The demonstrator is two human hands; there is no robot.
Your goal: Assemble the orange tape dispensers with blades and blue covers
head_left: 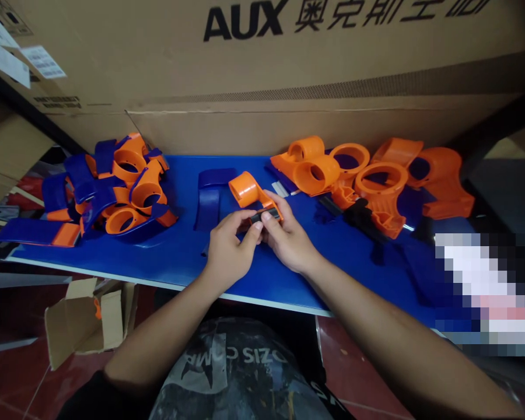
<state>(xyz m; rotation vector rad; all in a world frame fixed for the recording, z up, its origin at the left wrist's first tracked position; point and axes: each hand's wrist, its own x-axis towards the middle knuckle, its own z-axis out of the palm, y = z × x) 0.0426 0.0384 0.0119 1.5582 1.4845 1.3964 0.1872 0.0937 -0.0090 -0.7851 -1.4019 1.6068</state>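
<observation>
Between my two hands is an orange tape dispenser body (245, 189), its round hub pointing away from me to the left. My right hand (291, 239) is closed around its near end, thumb pressed on a short black piece (266, 216) lying across that end. The fingertips of my left hand (231, 242) pinch the left side of the same black piece. Just beyond my left hand, a curved dark blue plastic part (209, 198) lies on the blue tabletop (179, 256). My fingers partly hide the black piece and the dispenser's near end.
Assembled orange-and-blue tape dispensers (122, 192) are heaped at left. Orange dispenser bodies (380, 178) and small black parts (359, 216) lie at right. A large cardboard box (266, 76) stands behind. An open carton (76, 321) sits on the floor at lower left.
</observation>
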